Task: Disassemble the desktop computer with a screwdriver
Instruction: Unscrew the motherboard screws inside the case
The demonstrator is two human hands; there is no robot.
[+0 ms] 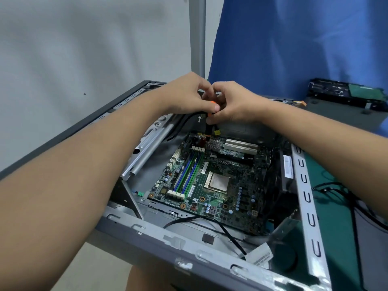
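Fingers point(203, 89) of the left hand point(184, 95) curl in tight and pinch an orange connector point(214, 106) between thumb and fingertips. The right hand point(233, 103) meets it knuckle to knuckle, its fingers also closed, gripping the black cables point(189, 119) just under that connector. Exactly which finger bears on the plug is hidden behind the knuckles. Both hands work at twelve o'clock of the open desktop computer case point(147, 234), which lies on its side in the centre of the view, over a green mat point(327, 185).

By the look of it, the job is about midway. The side panel is off. The processor point(218, 182) sits bare at the board's centre with no cooler over it. A drive point(340, 92) lies outside the case at two o'clock, so it seems to be already out.

Plenty is left. The motherboard point(212, 204) is in place on the case floor, memory sticks point(186, 173) appear seated at nine o'clock of the processor, and a yellow plug point(217, 132) hangs just below the hands. Loose wiring trails across the six o'clock edge.

No screwdriver is in view, so the step in hand is probably unplugging cables by hand so that the board can be unscrewed afterwards.
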